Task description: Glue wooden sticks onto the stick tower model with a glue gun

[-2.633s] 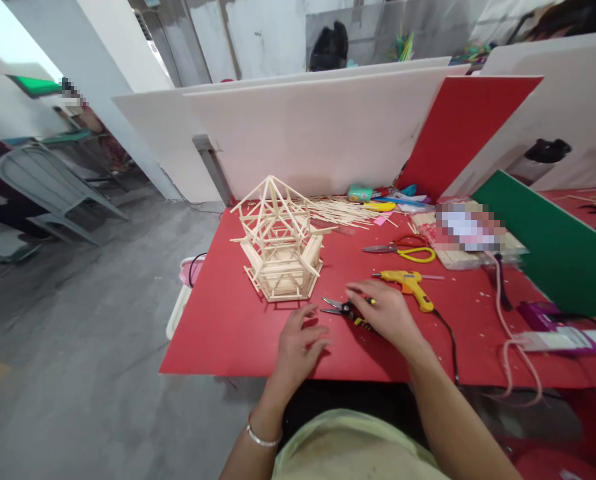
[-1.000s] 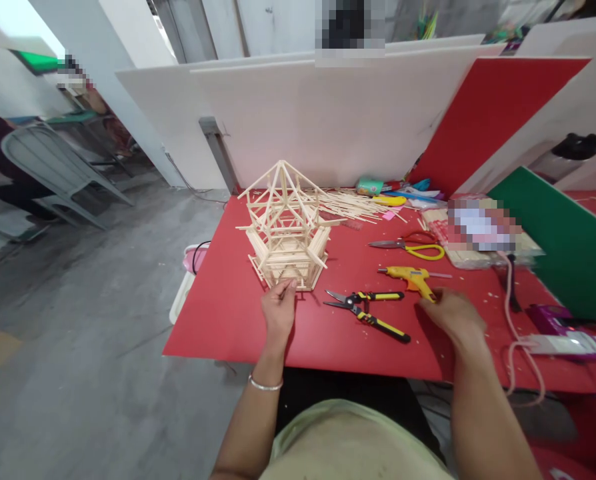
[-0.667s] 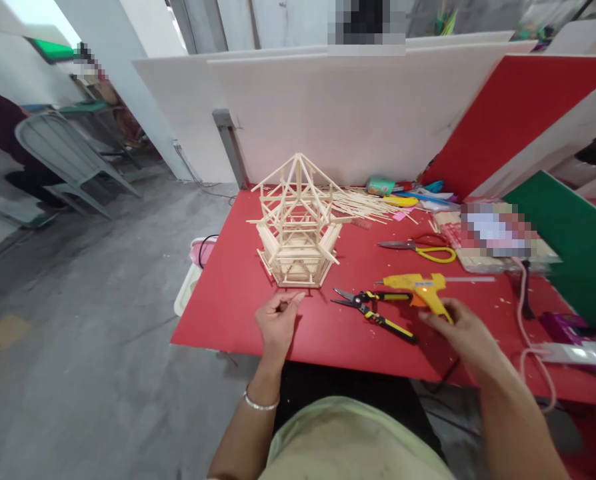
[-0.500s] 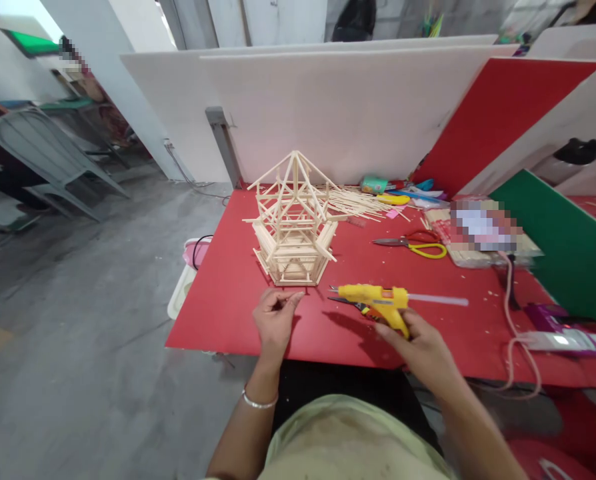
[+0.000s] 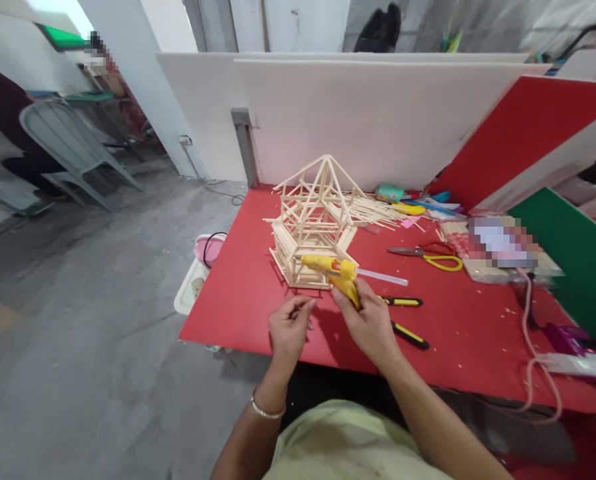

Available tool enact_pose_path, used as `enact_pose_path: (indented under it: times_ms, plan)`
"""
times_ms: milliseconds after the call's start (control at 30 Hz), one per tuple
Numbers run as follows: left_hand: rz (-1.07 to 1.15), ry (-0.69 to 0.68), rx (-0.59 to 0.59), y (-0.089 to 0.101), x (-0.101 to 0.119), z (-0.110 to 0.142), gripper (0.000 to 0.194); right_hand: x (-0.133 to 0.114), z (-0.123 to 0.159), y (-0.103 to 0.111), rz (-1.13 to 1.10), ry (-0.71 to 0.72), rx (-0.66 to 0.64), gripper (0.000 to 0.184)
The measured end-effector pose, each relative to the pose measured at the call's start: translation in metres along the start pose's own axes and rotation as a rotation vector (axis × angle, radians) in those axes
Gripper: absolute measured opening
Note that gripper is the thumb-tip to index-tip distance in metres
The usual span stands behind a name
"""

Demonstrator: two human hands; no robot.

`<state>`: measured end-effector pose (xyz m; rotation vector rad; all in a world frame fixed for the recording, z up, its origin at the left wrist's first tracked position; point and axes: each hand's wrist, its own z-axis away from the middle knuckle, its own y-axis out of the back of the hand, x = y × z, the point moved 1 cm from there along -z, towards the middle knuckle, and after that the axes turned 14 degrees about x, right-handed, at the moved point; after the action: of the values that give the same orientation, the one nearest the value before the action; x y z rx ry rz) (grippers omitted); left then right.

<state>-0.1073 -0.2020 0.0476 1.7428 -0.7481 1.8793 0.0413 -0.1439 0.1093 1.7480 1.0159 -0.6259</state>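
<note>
My right hand (image 5: 371,323) grips a yellow hot glue gun (image 5: 328,268) with a clear glue stick (image 5: 383,277) jutting from its back. The gun's nozzle points left, in front of a pavilion-like model (image 5: 311,233) made of thin wooden sticks. My left hand (image 5: 291,327) is closed in a pinch just in front of the model's base; whatever lies between the fingertips is too small to make out. Beside my right hand lie black-and-yellow pruning shears (image 5: 409,333), their blades hidden behind the hand.
On the red table (image 5: 228,300) lie red-and-yellow scissors (image 5: 428,255), loose wooden sticks (image 5: 378,210) and a plastic-wrapped pack (image 5: 478,267). White boards (image 5: 368,120) stand along the back. A green board (image 5: 573,247) leans at the right. A pink cable (image 5: 528,320) crosses the right side. A person sits far left.
My right hand has let go of the shears, picked up the glue gun and carried it left to the model. My left hand has gone from loosely spread to a pinch.
</note>
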Motion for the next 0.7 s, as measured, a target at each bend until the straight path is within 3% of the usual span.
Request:
enact_pose_path:
  times_ms: [133,333,433,533,633,700]
  plan:
    - [-0.024,-0.013,-0.095,0.001,-0.01,0.005,0.036,0.0,-0.001,0.003,0.006,-0.001,0.059,0.037]
    - [-0.263,-0.256,-0.156,0.005,-0.016,0.013,0.053,0.029,0.011,0.028,0.095,0.005,0.019,0.037]
    - [-0.302,-0.303,-0.246,0.006,-0.02,0.017,0.05,0.058,0.019,0.056,0.248,-0.079,0.063,0.044]
    - [-0.294,-0.323,-0.317,0.003,-0.024,0.019,0.033,0.093,0.018,0.098,0.348,-0.17,0.084,0.048]
    - [-0.244,-0.348,-0.317,-0.002,-0.027,0.021,0.023,0.138,0.008,0.141,0.442,-0.304,0.07,0.055]
    - [-0.219,-0.352,-0.285,-0.006,-0.026,0.024,0.017,0.17,-0.002,0.162,0.459,-0.382,0.144,0.057]
